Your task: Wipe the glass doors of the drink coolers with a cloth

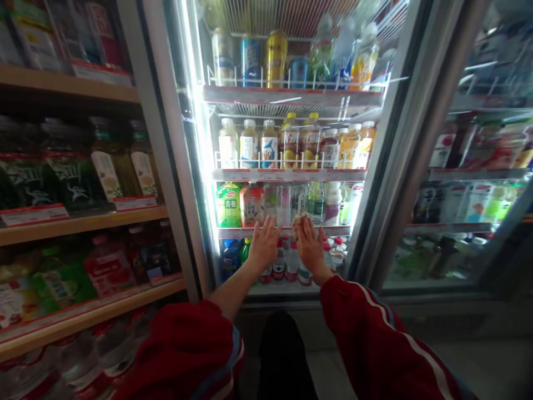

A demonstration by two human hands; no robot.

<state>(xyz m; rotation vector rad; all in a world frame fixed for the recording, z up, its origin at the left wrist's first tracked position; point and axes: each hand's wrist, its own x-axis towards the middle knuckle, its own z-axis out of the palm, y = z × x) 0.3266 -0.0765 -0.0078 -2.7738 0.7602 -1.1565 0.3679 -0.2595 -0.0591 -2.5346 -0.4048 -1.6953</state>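
The head view faces forward and down from near a lit drinks fridge [402, 166].

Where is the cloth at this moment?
In the head view, the cloth is a little right of and below centre, bunched at the fingertips of the right hand, with the left hand to its left.

The right hand [310, 249] hides part of the cloth [297, 223]. The bottom edge cuts off 2 sleeves [187, 350] and the leg [283, 355]. Far-left bottles [75, 180] blur; price tags [33, 215] are unreadable.
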